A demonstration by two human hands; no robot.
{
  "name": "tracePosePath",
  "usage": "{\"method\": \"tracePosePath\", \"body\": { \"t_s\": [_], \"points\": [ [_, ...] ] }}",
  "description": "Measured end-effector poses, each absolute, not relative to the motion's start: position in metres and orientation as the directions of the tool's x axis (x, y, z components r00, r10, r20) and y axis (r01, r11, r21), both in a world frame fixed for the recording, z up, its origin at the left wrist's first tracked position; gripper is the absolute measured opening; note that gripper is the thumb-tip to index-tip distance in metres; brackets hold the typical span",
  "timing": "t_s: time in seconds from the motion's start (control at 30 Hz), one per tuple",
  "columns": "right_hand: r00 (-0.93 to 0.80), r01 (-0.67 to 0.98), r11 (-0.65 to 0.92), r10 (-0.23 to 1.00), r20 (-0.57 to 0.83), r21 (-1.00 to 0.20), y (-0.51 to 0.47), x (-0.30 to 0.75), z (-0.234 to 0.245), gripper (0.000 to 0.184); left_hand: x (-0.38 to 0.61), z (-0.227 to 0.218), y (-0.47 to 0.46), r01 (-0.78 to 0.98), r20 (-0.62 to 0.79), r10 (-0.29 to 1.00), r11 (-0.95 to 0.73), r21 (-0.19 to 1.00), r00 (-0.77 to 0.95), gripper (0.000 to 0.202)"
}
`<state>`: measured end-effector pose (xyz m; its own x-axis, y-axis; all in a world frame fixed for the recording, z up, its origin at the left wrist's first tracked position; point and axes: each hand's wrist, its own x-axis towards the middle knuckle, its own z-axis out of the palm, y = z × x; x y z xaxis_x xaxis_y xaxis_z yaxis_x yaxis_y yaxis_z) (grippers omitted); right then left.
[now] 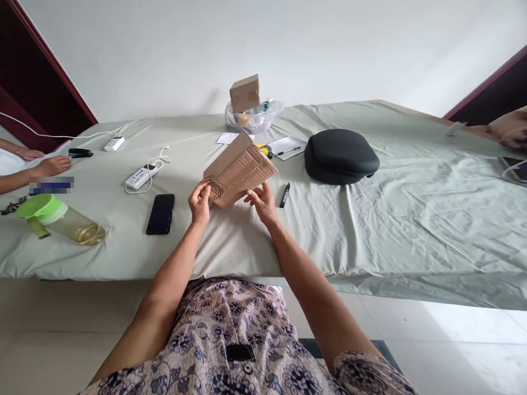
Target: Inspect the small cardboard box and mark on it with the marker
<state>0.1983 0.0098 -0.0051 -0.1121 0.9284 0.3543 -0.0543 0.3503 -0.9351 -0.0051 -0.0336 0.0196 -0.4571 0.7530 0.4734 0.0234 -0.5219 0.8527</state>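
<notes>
Left hand: the person's left hand (200, 203) pinches the near left corner of the cardboard piece.
Right hand: the right hand (264, 204), fingers parted, is at the lower right edge; whether it grips cannot be told.
Cardboard piece: the cardboard piece (241, 174) is tilted above the table (420, 230), between the hands.
Beside right hand: black marker (285, 195).
Left of left hand: dark phone (160, 214), then white power strip (142, 176) with looped cable.
Behind cardboard: a yellow object (264, 148), partly hidden; clear basket (269, 122) bearing a small box (245, 94).
Right, beyond marker: black case (341, 156), the bulkiest obstacle.
Far left: green-lidded bottle (78, 224), lying; a co-worker's hands (55, 165).
Edges: near table edge below the forearms; wall behind basket.
Room: creased cloth stretches right of the case.
</notes>
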Motion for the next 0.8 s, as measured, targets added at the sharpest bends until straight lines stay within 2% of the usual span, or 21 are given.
{"method": "tracePosePath", "body": {
  "t_s": [0.13,0.2,0.27,0.47,0.63,0.73,0.8],
  "points": [
    [-0.223,0.003,0.369,0.906,0.359,-0.929,0.001,0.184,-0.011,0.117,-0.004,0.015,-0.03,-0.193,0.288,0.821,-0.426,0.884,-0.492,0.055],
    [-0.248,0.075,0.384,0.901,0.356,-0.92,-0.004,0.179,-0.012,0.131,-0.003,0.011,-0.028,-0.286,0.204,0.845,-0.38,0.88,-0.495,0.057],
    [-0.246,0.149,0.418,0.893,0.376,-0.896,-0.009,0.176,-0.012,0.137,-0.003,0.006,-0.027,-0.358,0.155,0.858,-0.36,0.861,-0.49,0.056],
    [-0.224,0.36,0.558,0.829,0.512,-0.748,-0.016,0.175,-0.01,0.129,0.0,-0.005,-0.024,-0.45,0.059,0.901,-0.27,0.851,-0.429,0.055],
    [-0.262,0.45,0.6,0.797,0.544,-0.662,-0.017,0.174,-0.012,0.128,0.001,-0.004,-0.024,-0.465,0.006,0.895,-0.237,0.853,-0.446,0.056],
    [-0.266,0.471,0.61,0.787,0.556,-0.637,-0.019,0.173,-0.011,0.12,0.003,-0.002,-0.027,-0.418,0.008,0.895,-0.215,0.882,-0.445,0.058],
    [-0.258,0.473,0.62,0.777,0.574,-0.626,-0.02,0.174,-0.009,0.11,0.005,0.0,-0.029,-0.327,0.062,0.9,-0.219,0.919,-0.431,0.064]
  ]
}}
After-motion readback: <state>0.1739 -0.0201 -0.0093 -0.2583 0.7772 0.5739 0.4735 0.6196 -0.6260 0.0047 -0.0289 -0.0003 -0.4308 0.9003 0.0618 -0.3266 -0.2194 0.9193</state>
